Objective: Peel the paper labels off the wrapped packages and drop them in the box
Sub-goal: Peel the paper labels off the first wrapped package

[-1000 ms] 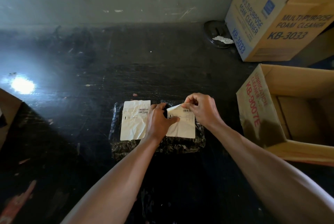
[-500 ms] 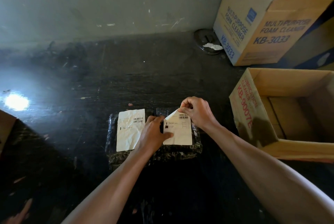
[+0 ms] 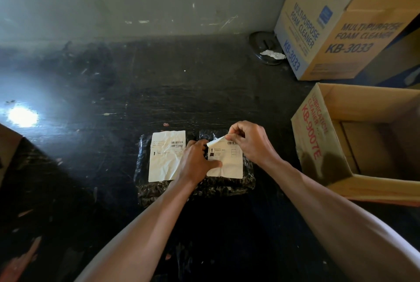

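Now: Label Corner Being Pinched

The upper left corner of the right label is being pinched and held curled up by the right hand, fingers bunched. Its left edge is being pressed down by the left hand, thumb extended. The wrapped package is being supported by the tabletop, left of the open box.

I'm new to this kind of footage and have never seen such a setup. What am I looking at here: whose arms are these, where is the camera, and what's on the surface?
There is no machine here. A person works with bare hands, filmed by one wide-angle camera worn on the head and looking down. On the dark tabletop lies a black plastic-wrapped package bearing two white paper labels. The right hand pinches the lifted top corner of the right label, and the left hand presses down beside it. The left label lies flat. An open brown cardboard box stands at the right.
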`<state>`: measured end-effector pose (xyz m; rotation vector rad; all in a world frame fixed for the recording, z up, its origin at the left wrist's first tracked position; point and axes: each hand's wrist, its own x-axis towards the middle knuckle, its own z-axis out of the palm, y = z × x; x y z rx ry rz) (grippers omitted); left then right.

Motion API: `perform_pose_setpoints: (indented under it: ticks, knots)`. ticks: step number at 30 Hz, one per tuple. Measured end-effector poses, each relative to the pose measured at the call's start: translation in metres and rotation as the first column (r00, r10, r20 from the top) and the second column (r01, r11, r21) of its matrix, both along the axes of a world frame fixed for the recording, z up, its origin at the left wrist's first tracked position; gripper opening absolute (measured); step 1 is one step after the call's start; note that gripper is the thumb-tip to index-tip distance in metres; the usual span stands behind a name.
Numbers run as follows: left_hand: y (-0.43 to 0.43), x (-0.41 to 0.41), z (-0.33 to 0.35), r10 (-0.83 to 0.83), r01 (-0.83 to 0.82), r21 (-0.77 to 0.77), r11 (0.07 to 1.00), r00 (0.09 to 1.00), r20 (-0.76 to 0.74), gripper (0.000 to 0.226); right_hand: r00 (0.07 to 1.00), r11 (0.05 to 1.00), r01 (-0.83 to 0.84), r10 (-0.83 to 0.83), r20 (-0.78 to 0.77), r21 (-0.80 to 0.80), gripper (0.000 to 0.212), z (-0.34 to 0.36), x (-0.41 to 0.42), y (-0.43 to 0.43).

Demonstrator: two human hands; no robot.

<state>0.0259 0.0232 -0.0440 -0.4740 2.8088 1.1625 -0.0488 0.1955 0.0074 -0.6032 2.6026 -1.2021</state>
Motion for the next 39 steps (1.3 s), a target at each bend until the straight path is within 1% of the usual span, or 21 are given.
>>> perform_pose_setpoints:
  ticks: [3,4,7,10,22,25,29,34,36,39]
  knots:
    - [0.002,0.001,0.001,-0.005,0.005,0.002,1.0,1.0,-0.016,0.065,1.0,1.0,0.006,-0.006,-0.009,-0.004,0.013,0.001,0.004,0.0]
    - [0.002,0.0,0.0,-0.003,0.003,0.005,1.0,1.0,-0.017,0.066,1.0,1.0,0.007,-0.007,-0.01,-0.007,0.011,0.002,0.006,0.001]
    - [0.002,-0.001,0.0,0.022,-0.022,0.016,1.0,1.0,-0.008,0.08,0.999,1.0,-0.004,0.004,-0.035,-0.006,0.009,0.006,0.008,0.001]
    - [0.002,-0.001,-0.002,0.028,-0.028,0.03,0.999,1.0,-0.005,0.084,0.999,1.0,-0.01,0.009,-0.049,-0.005,0.008,0.009,0.01,0.002]
    - [0.003,0.004,-0.001,0.04,-0.038,0.044,0.998,0.998,-0.046,0.079,0.998,0.997,-0.006,0.001,-0.068,-0.078,0.008,0.012,0.025,0.004]
    - [0.002,0.006,0.001,0.019,-0.015,0.06,0.998,0.998,-0.062,0.077,0.998,0.996,0.039,-0.042,-0.04,-0.078,0.009,0.016,0.021,0.006]
    - [-0.004,0.007,0.005,-0.07,0.072,0.039,0.997,0.996,-0.046,0.067,0.997,0.996,0.079,-0.079,-0.004,-0.044,0.008,0.021,0.009,0.01]
    - [-0.022,-0.003,0.018,-0.284,0.284,0.005,0.959,0.958,0.039,0.054,0.997,0.997,0.077,-0.077,-0.001,0.004,0.012,0.023,0.004,0.01]
    - [-0.031,-0.011,0.023,-0.365,0.368,-0.043,0.929,0.929,0.065,0.057,0.997,0.997,0.077,-0.077,0.0,0.013,0.013,0.023,0.005,0.011]
    - [-0.043,-0.024,0.028,-0.476,0.487,-0.109,0.867,0.872,0.111,0.076,0.996,0.996,0.087,-0.087,-0.002,0.017,0.014,0.021,0.007,0.015]
